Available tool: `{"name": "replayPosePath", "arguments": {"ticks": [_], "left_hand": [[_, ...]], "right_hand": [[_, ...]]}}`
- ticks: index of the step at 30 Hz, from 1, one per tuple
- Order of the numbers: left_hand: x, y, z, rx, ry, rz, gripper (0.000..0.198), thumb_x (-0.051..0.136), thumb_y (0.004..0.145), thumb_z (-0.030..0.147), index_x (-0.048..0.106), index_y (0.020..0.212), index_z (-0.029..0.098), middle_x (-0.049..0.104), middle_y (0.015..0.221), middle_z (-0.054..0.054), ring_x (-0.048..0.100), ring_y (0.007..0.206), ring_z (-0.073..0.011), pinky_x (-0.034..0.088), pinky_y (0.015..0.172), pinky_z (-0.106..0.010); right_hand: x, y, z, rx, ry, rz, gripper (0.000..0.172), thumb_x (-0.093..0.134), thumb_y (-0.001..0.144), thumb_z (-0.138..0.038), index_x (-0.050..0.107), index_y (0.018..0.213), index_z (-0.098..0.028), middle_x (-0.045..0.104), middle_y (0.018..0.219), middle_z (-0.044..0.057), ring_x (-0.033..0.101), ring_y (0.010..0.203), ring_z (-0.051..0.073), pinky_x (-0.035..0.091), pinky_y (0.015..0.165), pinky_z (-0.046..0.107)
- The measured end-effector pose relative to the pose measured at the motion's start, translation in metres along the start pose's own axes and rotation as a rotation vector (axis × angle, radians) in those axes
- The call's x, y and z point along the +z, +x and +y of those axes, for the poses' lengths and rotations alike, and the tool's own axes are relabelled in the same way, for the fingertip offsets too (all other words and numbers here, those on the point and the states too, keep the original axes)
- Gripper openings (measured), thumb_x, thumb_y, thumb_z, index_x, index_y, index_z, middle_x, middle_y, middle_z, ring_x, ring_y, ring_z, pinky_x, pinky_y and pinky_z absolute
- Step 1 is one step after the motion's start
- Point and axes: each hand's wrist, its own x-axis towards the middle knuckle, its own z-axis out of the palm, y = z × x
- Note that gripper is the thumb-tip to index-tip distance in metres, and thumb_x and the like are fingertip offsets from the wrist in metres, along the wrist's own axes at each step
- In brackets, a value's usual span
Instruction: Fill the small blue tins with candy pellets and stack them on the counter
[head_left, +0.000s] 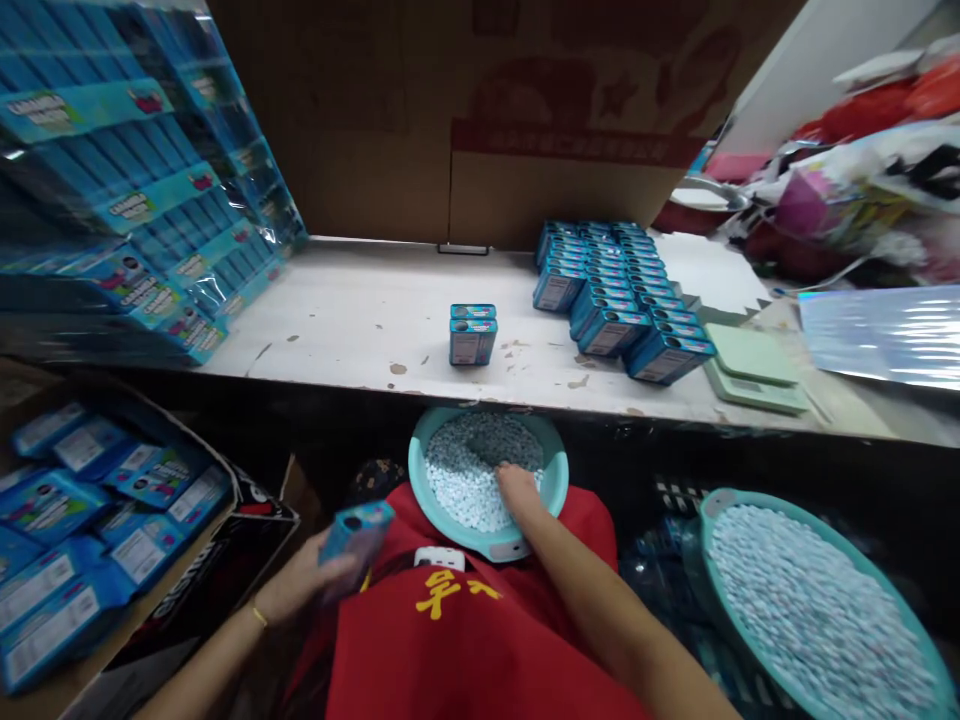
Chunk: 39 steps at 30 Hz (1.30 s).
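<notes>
My left hand [296, 580] grips a small blue box [356, 530], slightly blurred, to the left of my lap. A turquoise basin [418, 470] full of small pale pellets [457, 490] rests on my lap, over a red apron [480, 660]. Into these pellets dips my right hand [517, 487], its fingertips buried so that I cannot see what they hold. Straight ahead on the white shelf stand two upright blue boxes [472, 342], one behind the other.
More blue boxes [611, 330] stand in rows beside a pale green scale [754, 365]. Wrapped display packs [135, 210] are stacked at left. Below them, a carton [259, 520] holds blue packs. Another basin [814, 640] of pellets sits at right. A large cardboard box [360, 120] backs the shelf.
</notes>
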Motion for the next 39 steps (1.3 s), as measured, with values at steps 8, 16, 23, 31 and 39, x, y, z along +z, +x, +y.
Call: {"name": "replayPosePath", "arguments": {"ticks": [8,16,23,31,39], "left_hand": [[0.022,0.045,0.031,0.095,-0.266,0.192,0.046,0.065,0.063,0.032,0.05,0.104,0.018,0.064,0.098,-0.007,0.062,0.083,-0.0214,0.05,0.075,-0.039],[0.037,0.077,0.036,0.368,0.102,0.213,0.055,0.062,0.063,0.038,0.048,0.11,0.013,0.059,0.107,-0.009,0.055,0.098,-0.0224,0.042,0.088,-0.038],[0.051,0.11,0.04,0.539,0.405,0.24,0.05,0.056,0.067,0.036,0.048,0.111,0.014,0.058,0.106,-0.005,0.053,0.098,-0.0196,0.038,0.091,-0.031],[0.08,0.128,0.044,0.646,0.628,0.149,0.043,0.048,0.07,0.023,0.047,0.113,0.017,0.053,0.114,-0.006,0.047,0.106,-0.0199,0.034,0.095,-0.031],[0.089,0.132,0.036,0.75,0.706,0.109,0.043,0.047,0.07,0.016,0.045,0.113,0.016,0.051,0.113,-0.008,0.045,0.107,-0.0195,0.033,0.095,-0.033]], "right_hand": [[0.023,-0.002,0.0,-0.026,0.241,-0.152,0.033,0.047,0.063,0.001,0.066,0.087,-0.011,0.067,0.087,0.006,0.056,0.088,0.017,0.039,0.077,0.021],[-0.011,-0.012,0.025,0.011,0.477,-0.165,0.049,0.036,0.057,0.0,0.066,0.094,-0.014,0.066,0.076,0.001,0.054,0.058,0.009,0.042,0.054,0.018],[-0.095,-0.031,0.016,0.066,0.805,-0.134,0.045,0.038,0.054,-0.007,0.067,0.089,-0.012,0.057,0.055,-0.002,0.042,0.043,0.005,0.035,0.041,0.015],[-0.145,-0.022,-0.022,-0.048,0.395,-0.145,0.041,0.04,0.058,-0.004,0.068,0.087,-0.013,0.058,0.053,-0.001,0.047,0.047,0.007,0.036,0.047,0.017],[-0.16,-0.014,-0.077,-0.184,-0.258,-0.065,0.031,0.048,0.063,-0.01,0.067,0.087,-0.014,0.065,0.082,0.009,0.057,0.079,0.019,0.04,0.069,0.026]]}}
